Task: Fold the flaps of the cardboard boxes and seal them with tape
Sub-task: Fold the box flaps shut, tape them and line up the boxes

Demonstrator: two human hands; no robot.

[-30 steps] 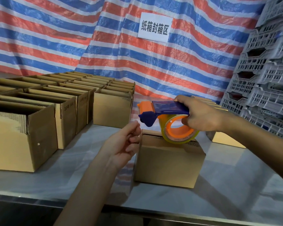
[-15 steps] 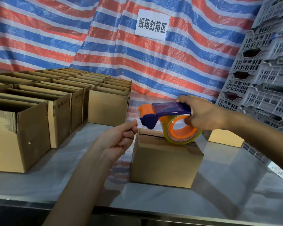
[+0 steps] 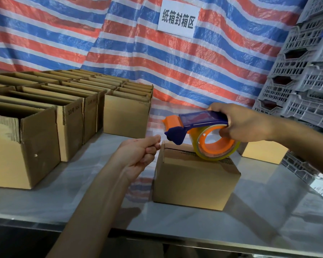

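A small cardboard box [image 3: 192, 181] with its top flaps folded down stands in the middle of the steel table [image 3: 268, 211]. My right hand [image 3: 244, 123] grips a blue and orange tape dispenser [image 3: 199, 133] just above the box top, its clear tape roll touching the flaps. My left hand [image 3: 140, 153] hovers at the box's upper left corner, thumb and forefinger pinched together right in front of the dispenser's nose. Whether a tape end lies between them I cannot make out.
Several open cardboard boxes [image 3: 45, 127] stand in rows on the left half of the table. Another box [image 3: 263, 152] sits behind my right forearm. Grey plastic crates [image 3: 306, 75] are stacked at the right. A striped tarp [image 3: 119, 43] hangs behind.
My left hand's fingers have curled from loosely apart into a pinch beside the dispenser's nose. The dispenser has dropped slightly toward the box top. The view has shifted a little.
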